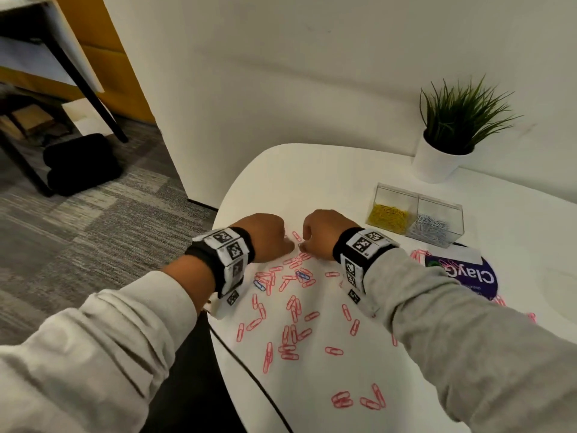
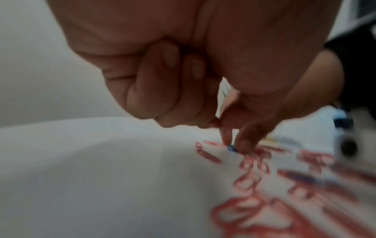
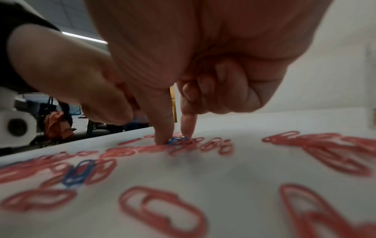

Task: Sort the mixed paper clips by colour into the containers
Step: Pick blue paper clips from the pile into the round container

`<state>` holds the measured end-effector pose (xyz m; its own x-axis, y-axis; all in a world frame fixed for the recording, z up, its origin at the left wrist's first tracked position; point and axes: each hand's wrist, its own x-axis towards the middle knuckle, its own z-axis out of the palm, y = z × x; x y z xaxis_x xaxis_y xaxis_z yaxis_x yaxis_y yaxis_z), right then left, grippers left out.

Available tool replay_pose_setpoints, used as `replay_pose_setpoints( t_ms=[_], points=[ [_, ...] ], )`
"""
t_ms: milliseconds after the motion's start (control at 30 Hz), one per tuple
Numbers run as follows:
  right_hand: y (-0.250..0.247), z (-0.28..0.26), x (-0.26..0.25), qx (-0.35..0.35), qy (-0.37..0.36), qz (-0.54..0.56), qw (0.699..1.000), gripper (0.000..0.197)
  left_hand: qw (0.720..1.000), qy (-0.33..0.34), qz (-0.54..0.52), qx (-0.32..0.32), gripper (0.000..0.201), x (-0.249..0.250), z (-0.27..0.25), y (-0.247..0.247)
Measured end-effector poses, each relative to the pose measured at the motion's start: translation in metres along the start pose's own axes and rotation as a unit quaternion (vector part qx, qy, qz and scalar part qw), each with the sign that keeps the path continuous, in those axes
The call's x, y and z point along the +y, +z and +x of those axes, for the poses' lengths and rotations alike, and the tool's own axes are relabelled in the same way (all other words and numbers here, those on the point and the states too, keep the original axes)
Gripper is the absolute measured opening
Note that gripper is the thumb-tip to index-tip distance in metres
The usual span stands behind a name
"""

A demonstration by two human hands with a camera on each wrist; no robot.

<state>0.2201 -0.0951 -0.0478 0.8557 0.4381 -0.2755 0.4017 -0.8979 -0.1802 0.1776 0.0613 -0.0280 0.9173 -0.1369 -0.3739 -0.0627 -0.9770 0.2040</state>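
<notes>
From the head camera I see my left hand (image 1: pixel 268 237) and right hand (image 1: pixel 320 234) curled close together over the pink clips (image 1: pixel 290 307) strewn on the white table (image 1: pixel 312 170); the clear box (image 1: pixel 416 218) of sorted yellow and pale clips waits beside a potted plant (image 1: pixel 449 132).

On the left wrist, the fingers are curled in; whether they hold anything I cannot tell.

On the right wrist, thumb and finger pinch a blue clip (image 3: pixel 176 140) at the table, probably to lift it out.
</notes>
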Motion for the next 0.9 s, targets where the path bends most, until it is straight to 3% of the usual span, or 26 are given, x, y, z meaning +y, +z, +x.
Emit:
replay_pose_setpoints(
  t_ms=[67, 100, 167, 200, 300, 333, 367, 433, 467, 533, 567, 633, 700, 767, 800, 833, 867, 900],
  points=[
    [0.003, 0.002, -0.001, -0.001, 0.007, 0.001, 1.000, 0.021, 0.980, -0.017, -0.198, -0.015, 0.018, -0.012, -0.004, -0.004],
    [0.004, 0.003, -0.002, -0.006, 0.008, 0.003, 1.000, 0.020, 0.929, -0.037, -0.368, -0.021, 0.016, -0.019, -0.009, -0.007],
    [0.005, 0.004, -0.002, -0.020, 0.015, 0.012, 1.000, 0.019, 0.788, -0.074, -0.611, 0.004, 0.020, -0.031, -0.020, -0.011],
    [0.005, 0.004, -0.001, -0.028, 0.022, 0.033, 0.999, 0.019, 0.754, -0.072, -0.653, 0.011, 0.020, -0.038, -0.023, -0.010],
    [-0.004, -0.004, 0.008, 0.013, 0.065, 0.212, 0.975, 0.023, 0.701, -0.052, -0.711, 0.019, 0.020, -0.049, -0.034, -0.006],
    [-0.008, -0.008, 0.012, 0.042, 0.089, 0.312, 0.945, 0.021, 0.682, -0.051, -0.729, 0.025, 0.021, -0.052, -0.037, -0.004],
    [-0.013, -0.013, 0.016, 0.061, 0.117, 0.430, 0.893, 0.018, 0.660, -0.049, -0.749, 0.029, 0.020, -0.055, -0.039, -0.001],
    [-0.018, -0.024, 0.020, 0.066, 0.157, 0.644, 0.746, 0.015, 0.626, -0.053, -0.777, 0.041, 0.019, -0.059, -0.042, 0.004],
    [-0.019, -0.029, 0.022, 0.065, 0.166, 0.711, 0.680, 0.014, 0.622, -0.058, -0.779, 0.043, 0.020, -0.061, -0.042, 0.006],
    [-0.018, -0.038, 0.025, 0.066, 0.165, 0.788, 0.590, 0.017, 0.637, -0.069, -0.767, 0.033, 0.022, -0.062, -0.042, 0.009],
    [-0.017, -0.042, 0.026, 0.063, 0.159, 0.809, 0.562, 0.018, 0.655, -0.073, -0.752, 0.021, 0.022, -0.061, -0.043, 0.010],
    [-0.013, -0.051, 0.028, 0.038, 0.152, 0.829, 0.537, 0.020, 0.713, -0.077, -0.696, -0.003, 0.017, -0.060, -0.044, 0.012],
    [-0.009, -0.058, 0.025, 0.003, 0.156, 0.822, 0.547, 0.019, 0.801, -0.054, -0.596, -0.020, 0.007, -0.057, -0.046, 0.013],
    [-0.003, -0.062, 0.018, -0.020, 0.164, 0.788, 0.593, 0.017, 0.907, 0.000, -0.420, -0.028, 0.005, -0.052, -0.050, 0.010],
    [0.001, -0.063, 0.013, -0.018, 0.161, 0.736, 0.657, 0.017, 0.951, 0.026, -0.306, -0.025, 0.004, -0.049, -0.053, 0.009],
    [0.003, -0.063, 0.008, -0.011, 0.147, 0.639, 0.755, 0.019, 0.979, 0.046, -0.197, -0.019, 0.004, -0.044, -0.056, 0.008],
    [0.005, -0.064, 0.003, -0.008, 0.120, 0.503, 0.856, 0.026, 0.993, 0.053, -0.105, -0.017, 0.007, -0.040, -0.059, 0.007],
    [0.008, -0.064, -0.001, -0.009, 0.080, 0.360, 0.929, 0.039, 0.997, 0.057, -0.041, -0.019, 0.010, -0.037, -0.060, 0.009]
  ],
)
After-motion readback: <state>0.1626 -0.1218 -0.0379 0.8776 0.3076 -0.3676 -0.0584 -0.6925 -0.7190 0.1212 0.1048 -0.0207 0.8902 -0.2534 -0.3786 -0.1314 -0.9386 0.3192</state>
